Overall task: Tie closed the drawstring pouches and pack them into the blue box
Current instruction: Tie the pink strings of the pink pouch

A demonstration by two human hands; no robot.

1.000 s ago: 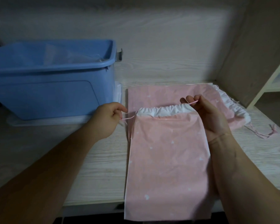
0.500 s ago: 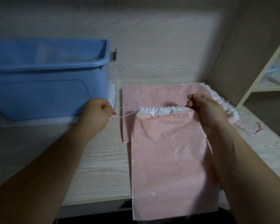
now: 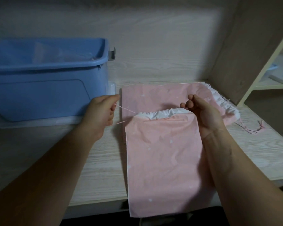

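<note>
Looking down through the head camera, I see both hands working at the mouth of a pink pouch that lies flat on the pale wooden desk, its bottom end hanging over the near edge. The left hand is curled into a loose fist and grips a thin pink cord, which runs taut from the fist to the left corner of the pouch mouth. A second strand leaves the bottom of the same fist. The right hand sits at the right corner of the mouth, thumb and fingertips pinched narrowly together where a short bit of cord shows. Between the two hands the white lining is bunched into gathers, and the mouth is not drawn fully closed.

A second pouch lies behind it, turned sideways and partly under the first one's top. Its ruffled white mouth points right, and its loose strings trail on the desk beside it.

The blue box stands on the left of the desk, just behind the left hand, on a clear lid. It is open at the top, with some clear plastic inside it. I cannot tell whether any pouch is in it. A shelf shows at far right.
</note>
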